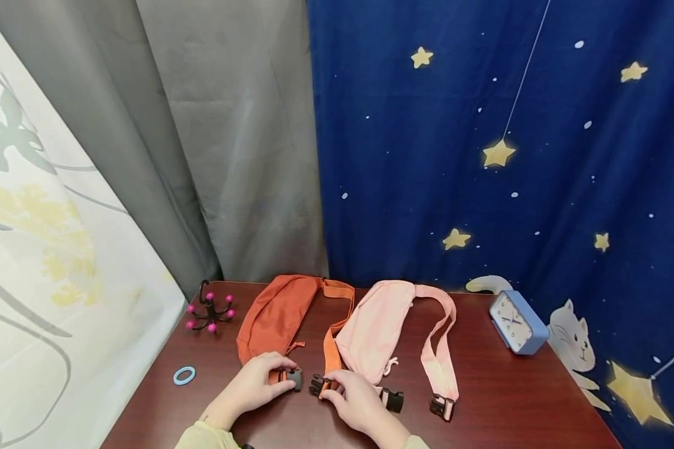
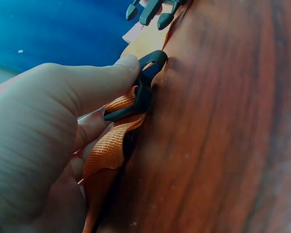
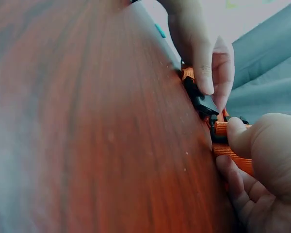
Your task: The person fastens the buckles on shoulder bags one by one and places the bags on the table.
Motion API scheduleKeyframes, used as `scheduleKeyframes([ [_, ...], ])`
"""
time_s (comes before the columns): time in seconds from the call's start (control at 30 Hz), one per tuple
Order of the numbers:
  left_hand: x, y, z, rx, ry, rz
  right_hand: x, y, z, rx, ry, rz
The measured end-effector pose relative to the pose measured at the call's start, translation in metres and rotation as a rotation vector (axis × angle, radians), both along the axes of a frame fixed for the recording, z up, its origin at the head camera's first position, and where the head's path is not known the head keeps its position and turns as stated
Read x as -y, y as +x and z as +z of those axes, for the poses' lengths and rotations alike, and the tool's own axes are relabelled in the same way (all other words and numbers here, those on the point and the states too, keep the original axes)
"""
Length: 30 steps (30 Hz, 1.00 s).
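The orange-red waist bag [image 1: 277, 315] lies on the table [image 1: 499, 393], just left of a pink bag [image 1: 373, 327]. Its cloth is smooth with soft folds; its orange strap [image 1: 332, 352] is ribbed and twisted. The fingers of the left hand [image 1: 260, 381] are clamped on the dark socket half [image 1: 295, 378] of its buckle. The right hand [image 1: 359, 399] pinches the strap beside the black pronged half [image 1: 317, 385]. The two halves are apart, near each other.

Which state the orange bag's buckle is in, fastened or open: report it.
Open: the left hand holds the socket half, the right hand the pronged half, and the head view shows a gap between the halves.
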State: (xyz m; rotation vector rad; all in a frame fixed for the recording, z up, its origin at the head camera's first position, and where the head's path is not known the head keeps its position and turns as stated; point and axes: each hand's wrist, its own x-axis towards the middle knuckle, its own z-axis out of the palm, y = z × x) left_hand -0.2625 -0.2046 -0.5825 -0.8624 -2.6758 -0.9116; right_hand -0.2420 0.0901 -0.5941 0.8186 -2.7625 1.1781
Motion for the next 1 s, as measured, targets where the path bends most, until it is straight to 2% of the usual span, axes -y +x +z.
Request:
scheduleKeyframes([
  [0.27, 0.003, -0.004, -0.005, 0.063, 0.018, 0.020, 0.000, 0.000, -0.006, -0.105, -0.034, -0.030],
  [0.5, 0.001, -0.006, -0.005, 0.169, 0.082, 0.075, 0.009, -0.001, -0.008, -0.049, -0.121, -0.084],
  [0.73, 0.004, -0.004, -0.009, 0.181, 0.126, 0.076, 0.027, 0.001, -0.010, -0.026, -0.144, -0.089],
  [1.0, 0.003, -0.001, -0.009, 0.177, 0.152, 0.067, 0.032, 0.002, -0.012, -0.061, -0.142, -0.099],
])
